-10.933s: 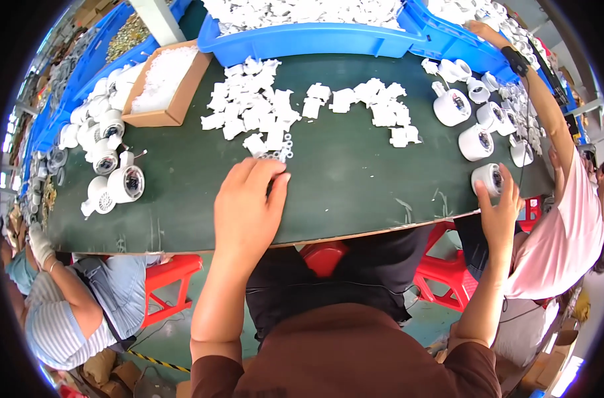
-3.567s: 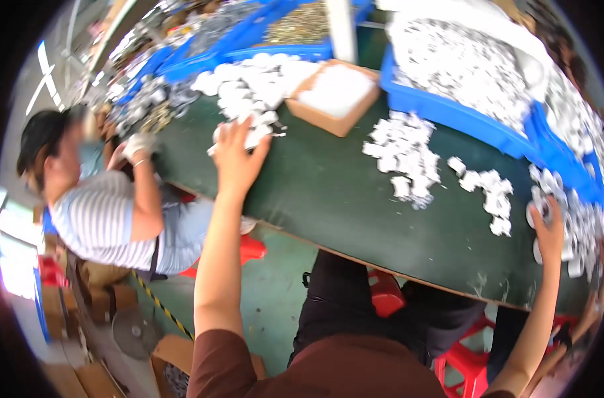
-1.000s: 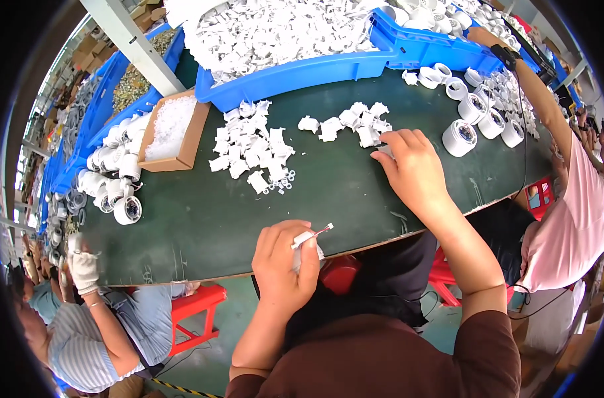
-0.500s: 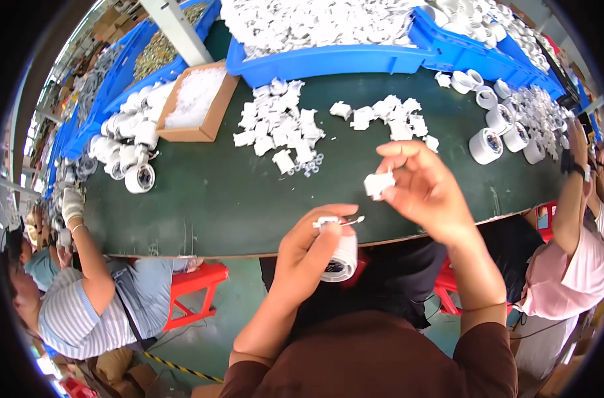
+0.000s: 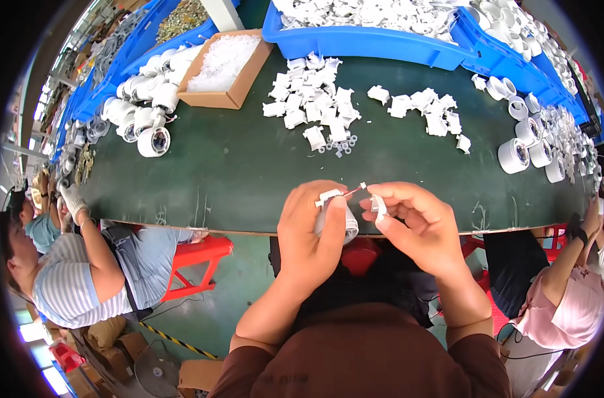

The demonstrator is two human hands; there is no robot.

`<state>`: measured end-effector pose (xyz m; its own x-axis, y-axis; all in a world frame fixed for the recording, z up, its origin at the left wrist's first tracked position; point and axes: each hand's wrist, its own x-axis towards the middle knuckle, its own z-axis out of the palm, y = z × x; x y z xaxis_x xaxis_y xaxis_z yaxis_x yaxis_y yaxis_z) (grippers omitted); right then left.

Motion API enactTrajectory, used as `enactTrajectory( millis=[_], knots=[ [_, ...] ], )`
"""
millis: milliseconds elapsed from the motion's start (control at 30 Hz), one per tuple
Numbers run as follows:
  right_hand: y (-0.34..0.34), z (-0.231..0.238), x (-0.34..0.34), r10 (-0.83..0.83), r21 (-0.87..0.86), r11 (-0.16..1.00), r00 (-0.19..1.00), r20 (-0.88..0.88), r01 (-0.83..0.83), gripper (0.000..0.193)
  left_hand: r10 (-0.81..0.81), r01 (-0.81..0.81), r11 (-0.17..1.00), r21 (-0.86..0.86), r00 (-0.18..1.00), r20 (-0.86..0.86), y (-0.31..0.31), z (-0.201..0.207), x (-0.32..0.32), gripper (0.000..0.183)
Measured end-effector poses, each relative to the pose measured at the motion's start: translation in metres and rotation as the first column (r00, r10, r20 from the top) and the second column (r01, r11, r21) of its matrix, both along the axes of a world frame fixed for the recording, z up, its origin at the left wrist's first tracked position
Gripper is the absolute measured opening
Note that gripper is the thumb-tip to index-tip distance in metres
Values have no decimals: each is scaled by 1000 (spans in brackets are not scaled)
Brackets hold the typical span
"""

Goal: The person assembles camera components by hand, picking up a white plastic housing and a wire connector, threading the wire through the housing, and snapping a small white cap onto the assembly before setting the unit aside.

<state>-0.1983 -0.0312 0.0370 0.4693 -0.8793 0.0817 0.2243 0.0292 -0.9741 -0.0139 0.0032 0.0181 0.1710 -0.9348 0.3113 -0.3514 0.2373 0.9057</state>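
Wrapped around a white cylindrical housing (image 5: 351, 227) is my left hand (image 5: 306, 235), in front of me at the table's near edge. Its thumb rests by a small white piece (image 5: 330, 195) at the housing's top. From there a short reddish wire runs out to a tiny white connector (image 5: 363, 186). My right hand (image 5: 421, 232) pinches a small white plastic bracket (image 5: 379, 208) between thumb and fingers, just right of the connector and apart from the housing. The fingers of my left hand hide much of the housing.
Loose white brackets (image 5: 312, 96) lie mid-table, with small translucent rings (image 5: 339, 146) beside them. More brackets (image 5: 436, 114) lie to the right. White housings (image 5: 154, 141) stand left, others (image 5: 514, 156) right. A cardboard box (image 5: 232, 96) and blue bins (image 5: 375, 50) line the back. Co-workers sit on both sides.
My right hand has come down and left with the bracket, close to the wire's connector. The bracket is turned more upright. My left hand and the housing sit higher in the view, which has shifted.
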Motion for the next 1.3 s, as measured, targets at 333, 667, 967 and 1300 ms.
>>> enactTrajectory(
  millis=[333,667,967,1300],
  knots=[
    [7,-3,27,-129,-172,979,983,-134,105,42,57,-17,987,-159,967,250,-3,0,-4,28],
    [18,-15,44,-380,-326,892,910,-165,313,32,69,3,974,-228,950,305,-4,-7,-4,36],
    [16,-14,46,-251,-115,962,968,-10,248,28,93,4,955,-298,946,311,-7,-9,4,30],
    [-20,-13,23,-58,-171,985,974,-220,20,8,28,90,963,-253,904,426,-4,6,23,24]
  ],
)
